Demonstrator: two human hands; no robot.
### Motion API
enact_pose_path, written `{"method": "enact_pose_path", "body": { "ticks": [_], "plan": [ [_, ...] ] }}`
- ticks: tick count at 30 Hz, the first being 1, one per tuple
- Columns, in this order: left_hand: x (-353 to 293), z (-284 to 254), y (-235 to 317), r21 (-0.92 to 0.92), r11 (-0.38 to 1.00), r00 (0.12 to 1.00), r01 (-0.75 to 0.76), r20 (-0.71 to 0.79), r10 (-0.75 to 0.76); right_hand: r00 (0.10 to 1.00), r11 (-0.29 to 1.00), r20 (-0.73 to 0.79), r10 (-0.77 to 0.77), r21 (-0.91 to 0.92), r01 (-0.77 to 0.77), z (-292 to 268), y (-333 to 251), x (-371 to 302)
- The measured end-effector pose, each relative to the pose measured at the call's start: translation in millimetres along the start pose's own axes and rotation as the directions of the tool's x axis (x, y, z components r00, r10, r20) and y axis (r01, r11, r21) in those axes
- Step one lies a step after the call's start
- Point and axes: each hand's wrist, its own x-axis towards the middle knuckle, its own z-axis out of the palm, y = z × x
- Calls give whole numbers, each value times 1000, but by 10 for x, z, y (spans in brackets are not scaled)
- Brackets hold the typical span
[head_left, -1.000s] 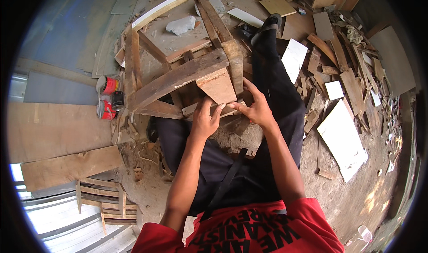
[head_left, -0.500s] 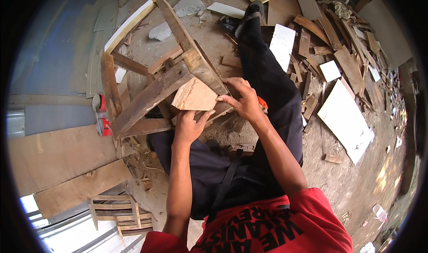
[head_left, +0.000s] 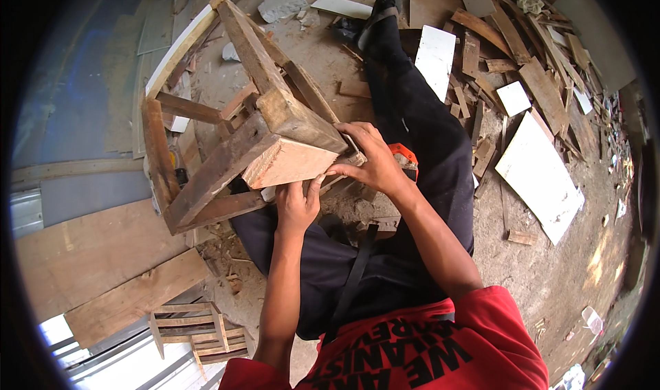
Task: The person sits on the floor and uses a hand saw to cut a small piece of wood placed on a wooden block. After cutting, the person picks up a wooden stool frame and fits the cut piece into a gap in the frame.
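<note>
A rough wooden frame (head_left: 210,184), built like a stool or chair with dark worn bars, stands tilted over my lap. A pale, freshly cut wood block (head_left: 292,162) lies against its near corner, below the joint. My left hand (head_left: 297,204) is under the block, thumb and fingers pinched at its lower edge. My right hand (head_left: 371,160) grips the frame's corner end, fingers behind it and thumb at the block's right tip. The two thumbs nearly meet there. Just beyond the right wrist, an orange-and-black object (head_left: 405,156) rests by my thigh, mostly hidden.
Wood offcuts (head_left: 543,91) are heaped at the far right, with white boards (head_left: 540,177) among them. A broken concrete lump (head_left: 282,4) lies beyond the frame. Wide boards (head_left: 137,290) lie at left, near a small slatted wooden piece (head_left: 196,325). My legs stretch forward along the ground.
The frame has tilted and shifted slightly left and toward me, the block turning with it so its face looks flatter. Both hands keep contact, and my right fingers have wrapped further round the corner.
</note>
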Motion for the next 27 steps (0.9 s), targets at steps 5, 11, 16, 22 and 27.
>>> {"method": "enact_pose_path", "body": {
  "ticks": [5,11,16,22,27],
  "plan": [
    [25,-64,-7,-56,997,995,56,88,-51,988,991,-99,-119,-72,113,151,25,23],
    [13,-34,-20,31,1000,999,-3,42,1,993,997,-106,-54,-58,48,175,10,6],
    [18,-1,-32,59,998,999,-37,9,36,990,996,-132,-47,-76,38,175,-17,27],
    [72,-43,-24,-3,995,992,99,81,-98,993,995,-116,-17,-99,6,252,47,42],
    [136,-116,-19,-84,995,994,48,98,-40,991,999,-128,-23,-44,18,267,27,28]
  ]
}}
